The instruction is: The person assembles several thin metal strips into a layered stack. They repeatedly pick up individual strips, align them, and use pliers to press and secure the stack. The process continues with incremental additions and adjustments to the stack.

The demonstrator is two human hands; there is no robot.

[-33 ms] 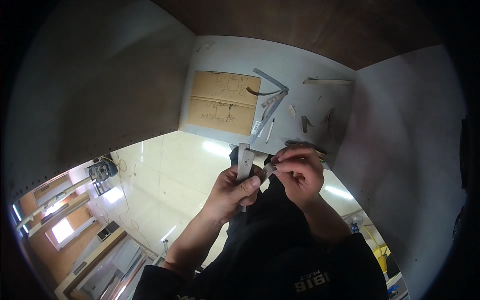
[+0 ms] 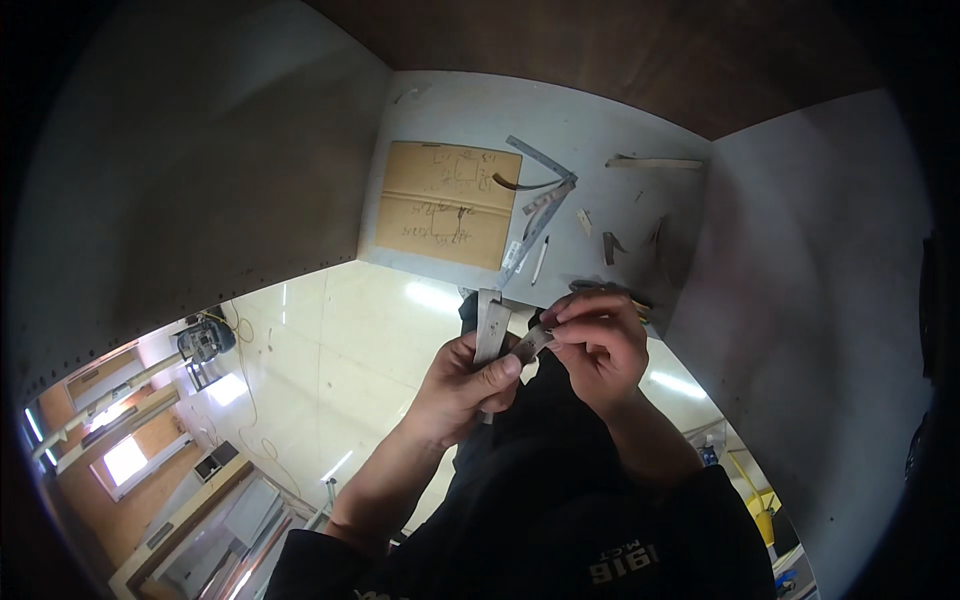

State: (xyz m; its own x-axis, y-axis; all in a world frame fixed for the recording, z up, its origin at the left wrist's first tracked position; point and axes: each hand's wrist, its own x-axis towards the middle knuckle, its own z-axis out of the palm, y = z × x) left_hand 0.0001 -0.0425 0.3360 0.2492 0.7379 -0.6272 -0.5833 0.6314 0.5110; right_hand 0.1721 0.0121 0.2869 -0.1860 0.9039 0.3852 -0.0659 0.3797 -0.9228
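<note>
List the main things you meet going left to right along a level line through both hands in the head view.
Left side panel, dark machine, left hand gripping flat strips, shorter strip, right hand, right side panel.

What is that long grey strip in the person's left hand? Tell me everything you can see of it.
The long grey strip looks flat, narrow and straight, with small dark marks, perhaps holes, on its upper part. I can't tell whether it's metal or wood. The left hand grips it, the thumb over its lower part. Its far end points away from the body, overlapping a similar grey piece behind.
</note>
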